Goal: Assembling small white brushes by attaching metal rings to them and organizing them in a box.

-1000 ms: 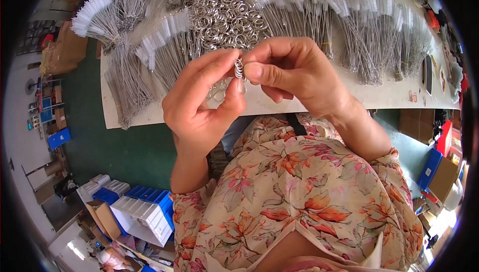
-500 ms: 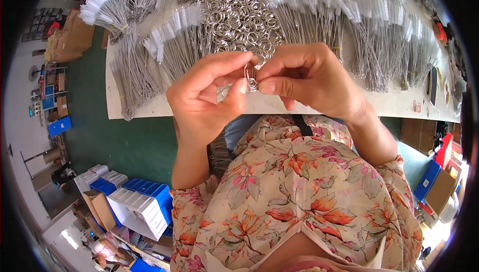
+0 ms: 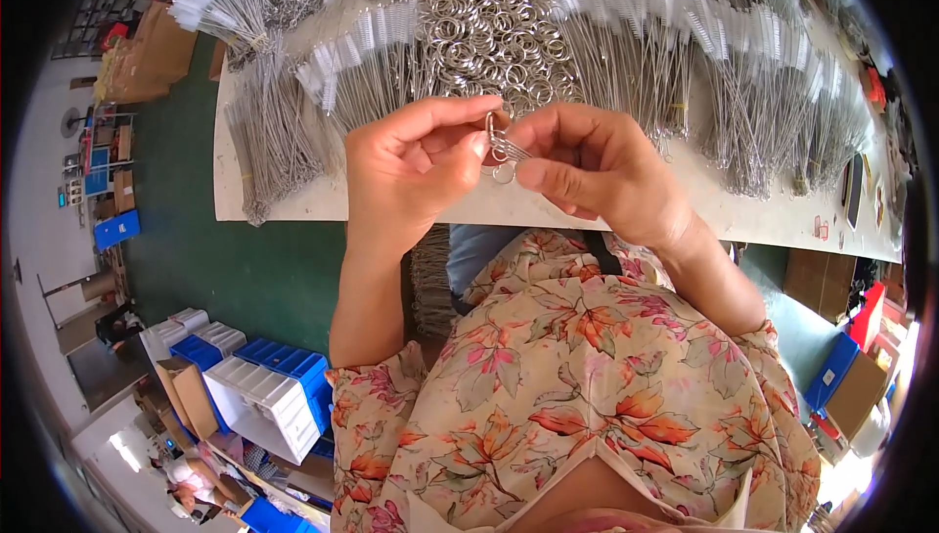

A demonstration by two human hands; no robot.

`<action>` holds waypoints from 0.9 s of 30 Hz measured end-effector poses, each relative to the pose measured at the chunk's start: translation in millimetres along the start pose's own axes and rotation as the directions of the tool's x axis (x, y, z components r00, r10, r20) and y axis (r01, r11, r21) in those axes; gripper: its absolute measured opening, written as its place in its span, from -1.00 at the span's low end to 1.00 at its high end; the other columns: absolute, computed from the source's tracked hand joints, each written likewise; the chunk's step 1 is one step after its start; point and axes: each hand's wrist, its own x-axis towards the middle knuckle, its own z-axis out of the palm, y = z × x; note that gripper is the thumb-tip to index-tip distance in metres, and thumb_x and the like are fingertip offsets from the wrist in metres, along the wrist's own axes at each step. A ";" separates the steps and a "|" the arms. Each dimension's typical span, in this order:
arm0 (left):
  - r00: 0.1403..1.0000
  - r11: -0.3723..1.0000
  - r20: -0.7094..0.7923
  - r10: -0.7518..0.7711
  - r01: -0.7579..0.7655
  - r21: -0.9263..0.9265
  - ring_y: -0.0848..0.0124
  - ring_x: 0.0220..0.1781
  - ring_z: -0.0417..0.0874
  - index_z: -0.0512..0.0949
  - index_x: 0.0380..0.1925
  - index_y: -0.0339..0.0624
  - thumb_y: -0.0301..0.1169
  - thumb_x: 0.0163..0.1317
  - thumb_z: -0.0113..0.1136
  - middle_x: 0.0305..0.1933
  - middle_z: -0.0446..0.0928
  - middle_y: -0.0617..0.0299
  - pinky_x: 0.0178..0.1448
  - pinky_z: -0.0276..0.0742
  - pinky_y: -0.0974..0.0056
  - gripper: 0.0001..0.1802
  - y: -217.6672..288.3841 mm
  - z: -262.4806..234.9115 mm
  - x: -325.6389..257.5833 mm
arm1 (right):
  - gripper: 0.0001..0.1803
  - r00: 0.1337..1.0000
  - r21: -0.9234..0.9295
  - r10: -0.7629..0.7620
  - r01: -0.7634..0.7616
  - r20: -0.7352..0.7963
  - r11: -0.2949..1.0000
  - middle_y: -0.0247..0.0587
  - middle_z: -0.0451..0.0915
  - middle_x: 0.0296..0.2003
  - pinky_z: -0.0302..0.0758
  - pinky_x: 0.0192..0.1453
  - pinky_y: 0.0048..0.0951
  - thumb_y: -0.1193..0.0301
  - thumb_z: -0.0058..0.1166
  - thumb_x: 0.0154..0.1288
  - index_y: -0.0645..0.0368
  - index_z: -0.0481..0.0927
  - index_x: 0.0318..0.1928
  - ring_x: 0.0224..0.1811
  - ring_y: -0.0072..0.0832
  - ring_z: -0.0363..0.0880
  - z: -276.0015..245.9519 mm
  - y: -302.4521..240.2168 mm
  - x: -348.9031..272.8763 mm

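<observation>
Far left, on the green floor (image 3: 225,279): white and blue bins (image 3: 259,406), off the bench. On the left of the pale table (image 3: 734,222), thin wire brushes (image 3: 269,147) lie in dense bundles, white bristle ends outward. Left hand (image 3: 406,171), raised in front of the near table edge: thumb and index tip pinch a single metal ring (image 3: 490,124), held roughly on edge; remaining fingers curled behind. Behind the hands, a heap of loose rings (image 3: 494,34) covers the table between the brush rows. Just right of the held ring, and seemingly meeting it, a small cluster of wire loops (image 3: 511,150) reaches into the right hand (image 3: 597,171), whose thumb and forefinger press together on it. Fingers cover much of the junction, so whether every loop is on the ring cannot be told. Judged step: working the loops onto the ring, or along it, partway through. Next move probably calls for the left pinch to keep the ring steady and its gap reachable, while the right keeps the loops gathered and feeds them round without dropping one. Right side: more brush bundles (image 3: 748,112), then a dark flat object (image 3: 854,193) near the table's edge.
</observation>
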 end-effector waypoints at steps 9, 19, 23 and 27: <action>0.978 0.938 -0.020 -0.206 0.192 -0.289 0.39 -0.21 0.61 0.49 -0.15 -0.50 -0.67 0.11 0.06 -0.24 0.57 0.05 -0.12 0.61 0.32 -0.74 -13.4 -1.4 -3.0 | -0.71 0.582 -0.854 -0.698 0.513 0.417 -0.083 -0.25 0.51 -0.46 0.47 -0.54 -0.43 0.57 0.14 -0.08 0.17 0.52 -0.24 -0.52 -0.39 0.53 -7.8 -0.5 6.7; 0.922 0.852 0.105 0.371 -0.384 0.357 0.39 -0.16 0.59 0.49 -0.12 -0.45 -0.74 0.02 0.12 -0.10 0.50 -0.03 -0.06 0.56 0.39 -0.66 -4.4 7.0 -5.6 | -0.89 0.917 -0.498 -0.389 0.299 -0.086 0.814 -0.15 0.58 -0.42 0.49 -0.38 -0.50 0.55 0.02 0.22 0.25 0.50 -0.23 -0.44 -0.34 0.59 2.4 -9.2 -2.4; 0.931 0.890 0.109 0.347 -0.364 0.274 0.39 -0.14 0.59 0.48 -0.12 -0.46 -0.74 0.03 0.11 -0.09 0.49 -0.03 -0.04 0.55 0.38 -0.66 -7.1 8.2 -2.2 | -0.84 0.833 -0.615 -0.552 0.414 -0.040 0.671 -0.15 0.57 -0.43 0.50 -0.38 -0.49 0.59 0.08 0.14 0.21 0.53 -0.23 -0.44 -0.32 0.59 -2.7 -2.2 -0.3; 0.952 0.939 0.088 0.293 -0.304 0.164 0.38 -0.13 0.58 0.48 -0.11 -0.47 -0.73 0.05 0.11 -0.10 0.50 -0.01 -0.06 0.56 0.36 -0.67 -11.6 8.5 -1.4 | -0.76 0.850 -0.688 -0.526 0.380 -0.004 0.619 -0.16 0.56 -0.45 0.51 -0.39 -0.46 0.63 0.11 0.05 0.13 0.57 -0.23 -0.44 -0.30 0.58 -7.2 -6.5 -1.9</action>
